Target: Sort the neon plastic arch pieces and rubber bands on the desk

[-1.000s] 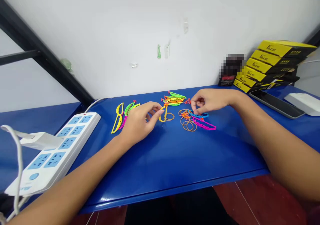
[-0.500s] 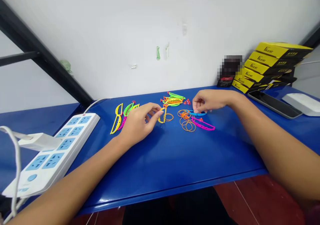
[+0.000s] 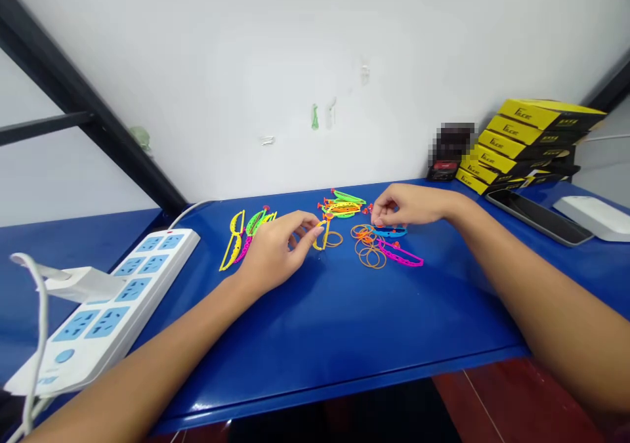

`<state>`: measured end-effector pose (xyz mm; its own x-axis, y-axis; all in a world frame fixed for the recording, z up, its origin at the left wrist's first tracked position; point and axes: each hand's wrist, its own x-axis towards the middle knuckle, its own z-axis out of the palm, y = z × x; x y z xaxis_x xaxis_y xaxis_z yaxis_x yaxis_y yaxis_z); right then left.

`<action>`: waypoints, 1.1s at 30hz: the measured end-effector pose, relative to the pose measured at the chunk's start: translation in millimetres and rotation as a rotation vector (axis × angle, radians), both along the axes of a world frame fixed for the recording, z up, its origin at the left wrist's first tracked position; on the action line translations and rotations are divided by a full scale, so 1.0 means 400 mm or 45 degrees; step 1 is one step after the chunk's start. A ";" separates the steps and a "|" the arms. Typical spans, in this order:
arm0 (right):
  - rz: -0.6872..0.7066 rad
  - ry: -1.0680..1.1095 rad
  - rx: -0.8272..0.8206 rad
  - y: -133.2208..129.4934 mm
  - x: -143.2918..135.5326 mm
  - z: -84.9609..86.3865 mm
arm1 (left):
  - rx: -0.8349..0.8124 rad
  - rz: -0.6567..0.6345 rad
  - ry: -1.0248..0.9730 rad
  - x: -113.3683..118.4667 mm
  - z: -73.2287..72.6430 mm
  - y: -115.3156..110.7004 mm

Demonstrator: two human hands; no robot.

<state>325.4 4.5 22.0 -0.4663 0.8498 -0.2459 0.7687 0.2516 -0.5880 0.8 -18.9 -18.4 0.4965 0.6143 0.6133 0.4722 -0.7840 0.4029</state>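
Observation:
My left hand (image 3: 283, 246) pinches a small yellow plastic toy bow (image 3: 317, 244) between thumb and fingertips. A dart with a red suction-cup tip (image 3: 329, 216) stands against that bow, and a single rubber band (image 3: 335, 239) lies just right of it. Fingers pressed together, my right hand (image 3: 404, 205) is low over the table beside a blue toy bow (image 3: 394, 233). A bit of orange-red shows under its fingertips; what they hold is too small to make out. Loose tan rubber bands (image 3: 370, 256) and a magenta toy bow (image 3: 402, 256) lie closest to it.
Green and yellow bows and darts (image 3: 344, 205) are piled at the back. More bows (image 3: 231, 249) lie left of my left hand. A white power strip (image 3: 147, 266) flanks the left; a phone (image 3: 536, 216) and yellow-black boxes (image 3: 516, 128) stand right, on the blue table (image 3: 315, 338).
My right hand has shifted slightly left, off the blue bow toward the rubber bands, uncovering more of the bow. The left hand keeps its pinch on the yellow bow. The camera view has tilted slightly.

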 end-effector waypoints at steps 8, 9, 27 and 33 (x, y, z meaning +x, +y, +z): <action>-0.004 -0.039 0.176 0.000 -0.026 -0.013 | 0.019 -0.029 -0.012 0.000 0.002 -0.002; -0.034 -0.003 0.263 -0.002 -0.041 -0.019 | 0.017 -0.029 -0.011 0.000 0.002 -0.002; -0.010 0.572 0.595 -0.035 -0.167 -0.076 | -0.017 0.009 0.007 0.000 -0.006 0.001; -0.102 0.782 0.554 -0.049 -0.188 -0.067 | 0.010 -0.009 -0.015 0.001 -0.009 0.003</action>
